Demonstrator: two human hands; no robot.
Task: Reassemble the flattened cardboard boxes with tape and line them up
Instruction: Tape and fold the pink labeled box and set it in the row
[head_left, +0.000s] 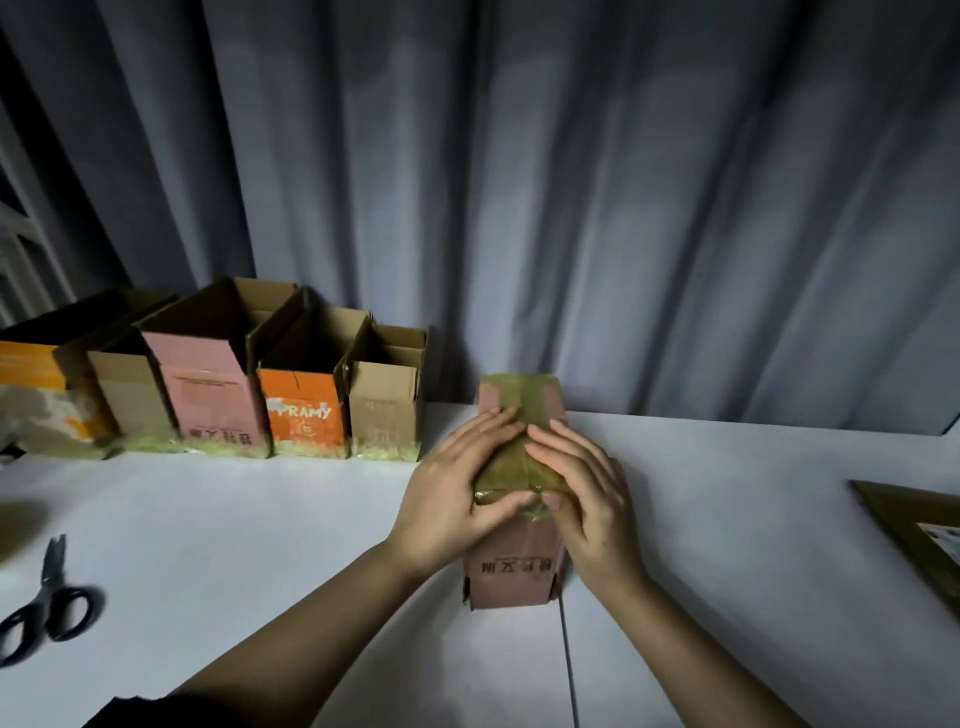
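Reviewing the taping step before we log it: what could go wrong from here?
1. Both hands, left hand and right hand, press tape onto the upturned pink box; its open flaps sit on the table, so hard pressing could buckle them.
2. The tape looks wrinkled at the near edge and may peel.
3. The scissors lie at the table's left edge, where a stray elbow might knock them off.

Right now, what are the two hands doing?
Left hand: open, fingers flat, pressing the tape onto the pink box.
Right hand: open, also pressing the tape down.
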